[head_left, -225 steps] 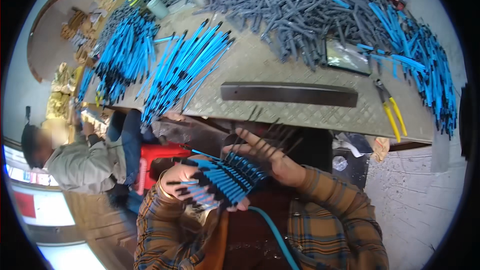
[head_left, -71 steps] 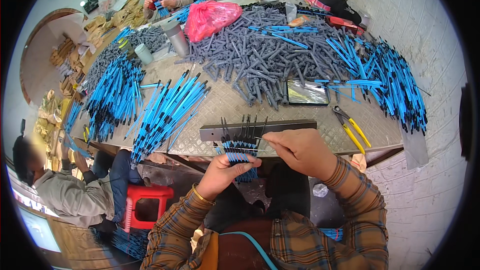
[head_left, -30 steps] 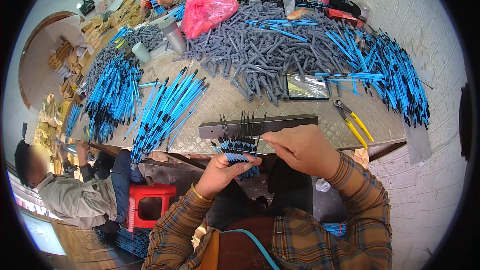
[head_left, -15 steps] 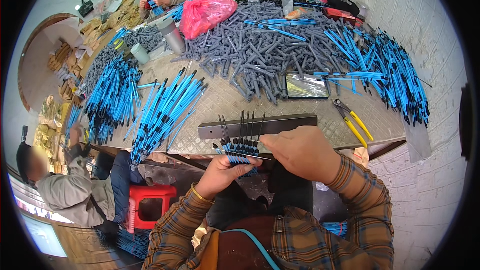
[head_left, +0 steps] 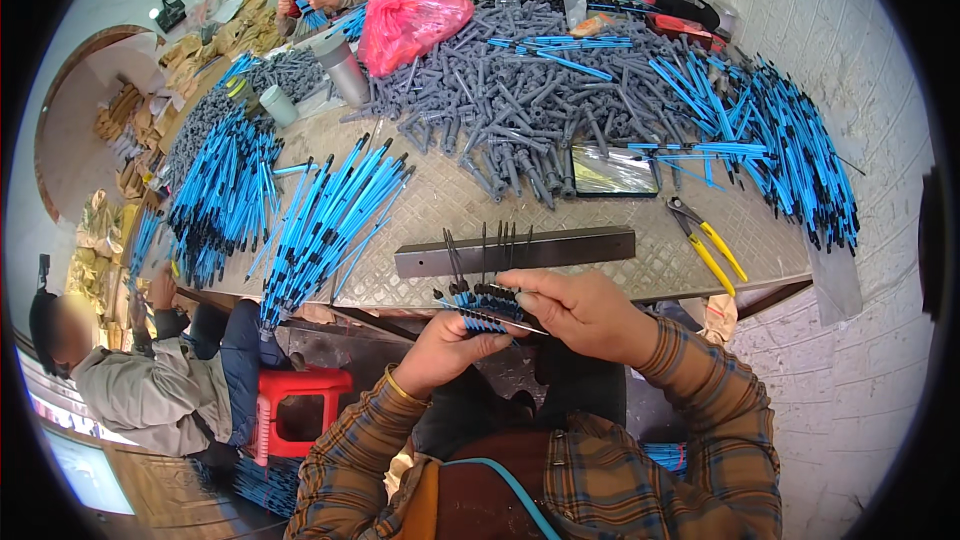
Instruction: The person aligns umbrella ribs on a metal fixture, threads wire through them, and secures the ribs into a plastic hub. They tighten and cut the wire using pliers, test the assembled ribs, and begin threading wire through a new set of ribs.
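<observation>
My left hand (head_left: 440,348) is closed around a bundle of blue sticks with black ends (head_left: 484,320), held at the table's near edge. Several thin black rods (head_left: 486,245) stand up out of the bundle's black ends. Across the bundle, by my left thumb, lies a thin, straight, light-coloured strip (head_left: 512,320). My right hand (head_left: 585,310) is bent over the right side of the bundle, its fingertips on the black ends. What lies between those fingertips is hidden. Just beyond both hands is a dark metal bar (head_left: 570,246) on the tabletop.
Pliers with yellow handles (head_left: 706,245) lie to the right. Piles of blue sticks (head_left: 325,225) and a heap of grey plastic plugs (head_left: 520,100) cover much of the table (head_left: 440,195). A pink bag (head_left: 412,30) and a metal cup (head_left: 343,72) stand farther off. Co-workers sit left and at the back.
My right hand has come down and slightly left, its fingers now lower against the bundle's black ends. The standing rods have shifted a little. My left hand keeps its hold.
</observation>
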Motion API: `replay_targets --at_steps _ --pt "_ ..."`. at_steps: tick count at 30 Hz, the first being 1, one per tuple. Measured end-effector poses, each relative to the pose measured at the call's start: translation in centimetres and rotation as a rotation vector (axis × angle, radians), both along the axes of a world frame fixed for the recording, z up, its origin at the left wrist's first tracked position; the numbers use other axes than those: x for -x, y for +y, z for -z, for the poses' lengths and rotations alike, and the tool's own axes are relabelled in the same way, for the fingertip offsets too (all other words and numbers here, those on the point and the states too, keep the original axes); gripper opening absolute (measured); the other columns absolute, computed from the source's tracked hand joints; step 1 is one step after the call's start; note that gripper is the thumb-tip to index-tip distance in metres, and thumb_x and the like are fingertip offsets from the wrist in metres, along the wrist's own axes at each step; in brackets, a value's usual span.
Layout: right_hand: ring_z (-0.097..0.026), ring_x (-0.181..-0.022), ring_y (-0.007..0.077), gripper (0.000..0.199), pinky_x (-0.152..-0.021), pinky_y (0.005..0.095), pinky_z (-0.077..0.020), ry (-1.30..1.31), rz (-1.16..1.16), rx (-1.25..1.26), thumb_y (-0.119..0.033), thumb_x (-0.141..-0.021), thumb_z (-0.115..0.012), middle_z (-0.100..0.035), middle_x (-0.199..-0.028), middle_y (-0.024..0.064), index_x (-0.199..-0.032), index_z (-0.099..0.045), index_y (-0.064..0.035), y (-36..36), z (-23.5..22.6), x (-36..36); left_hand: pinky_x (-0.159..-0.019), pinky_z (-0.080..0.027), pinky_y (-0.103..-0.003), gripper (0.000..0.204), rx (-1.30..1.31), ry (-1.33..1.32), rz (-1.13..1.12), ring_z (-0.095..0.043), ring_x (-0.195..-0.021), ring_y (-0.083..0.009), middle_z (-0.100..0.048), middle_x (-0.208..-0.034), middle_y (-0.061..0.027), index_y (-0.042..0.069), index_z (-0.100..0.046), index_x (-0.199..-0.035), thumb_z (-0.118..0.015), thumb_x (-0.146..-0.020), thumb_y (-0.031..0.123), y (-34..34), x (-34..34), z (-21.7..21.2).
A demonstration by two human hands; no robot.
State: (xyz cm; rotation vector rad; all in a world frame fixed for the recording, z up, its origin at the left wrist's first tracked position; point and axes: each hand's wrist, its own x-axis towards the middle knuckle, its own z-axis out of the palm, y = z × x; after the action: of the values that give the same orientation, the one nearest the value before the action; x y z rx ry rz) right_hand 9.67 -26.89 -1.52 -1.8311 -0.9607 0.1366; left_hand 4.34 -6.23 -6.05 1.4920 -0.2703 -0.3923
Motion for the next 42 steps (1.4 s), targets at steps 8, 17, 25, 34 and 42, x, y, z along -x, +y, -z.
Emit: replay_targets --at_steps 8,17,25,34,42 --pt "-0.058 -0.054 0.0259 0.029 -0.050 0.0311 -0.0428 0.269 -0.066 -0.230 -0.016 -0.090 -0.052 -0.058 -0.063 0.0117 -0.117 -0.056 -0.0099 0.6 1.3 0.3 -0.084 -0.043 -0.024 0.020 0.095 0.011 0.022 -0.054 -0.093 -0.0072 -0.063 -0.098 0.0009 0.004 -0.063 -0.104 -0.059 -0.084 0.000 0.1 -0.2 0.7" --pt "-0.057 -0.058 0.0318 0.027 -0.050 0.0372 -0.0439 -0.327 0.127 0.203 -0.018 -0.083 -0.057 -0.059 -0.070 0.0117 -0.110 -0.059 -0.0158 0.3 -1.1 1.0 -0.082 -0.044 -0.023 0.021 -0.021 -0.023 0.038 -0.055 -0.092 -0.0071 -0.063 -0.096 0.0023 0.004 -0.063 -0.105 -0.059 -0.085 0.002 0.2 -0.1 0.6" --pt "-0.055 -0.057 0.0283 0.029 -0.049 0.0375 -0.0428 -0.460 0.012 0.248 -0.018 -0.082 -0.058 -0.053 -0.068 0.0069 -0.111 -0.058 -0.0182 -0.3 -3.0 -0.4 -0.081 -0.045 -0.024 0.020 -0.041 -0.078 0.064 -0.055 -0.089 -0.0073 -0.064 -0.096 0.0007 0.004 -0.063 -0.105 -0.059 -0.086 0.005 -0.1 -0.3 -0.1" --pt "-0.055 -0.058 0.0276 0.026 -0.050 0.0364 -0.0438 -0.321 0.067 0.171 -0.020 -0.081 -0.060 -0.052 -0.072 0.0078 -0.107 -0.060 -0.0169 0.5 -2.1 0.3 -0.082 -0.044 -0.025 0.019 -0.121 -0.119 0.077 -0.056 -0.091 -0.0087 -0.064 -0.097 -0.0009 0.004 -0.063 -0.104 -0.060 -0.086 0.007 0.2 -0.1 0.3" --pt "-0.057 -0.063 0.0283 0.024 -0.055 0.0353 -0.0465 -0.349 -0.013 0.232 -0.018 -0.081 -0.060 -0.055 -0.076 0.0093 -0.105 -0.061 -0.0136 0.6 -3.1 -0.6 -0.082 -0.045 -0.026 0.018 -0.095 -0.116 0.083 -0.057 -0.091 -0.0094 -0.064 -0.096 -0.0008 0.005 -0.064 -0.104 -0.059 -0.087 0.010 0.0 -0.1 0.0"
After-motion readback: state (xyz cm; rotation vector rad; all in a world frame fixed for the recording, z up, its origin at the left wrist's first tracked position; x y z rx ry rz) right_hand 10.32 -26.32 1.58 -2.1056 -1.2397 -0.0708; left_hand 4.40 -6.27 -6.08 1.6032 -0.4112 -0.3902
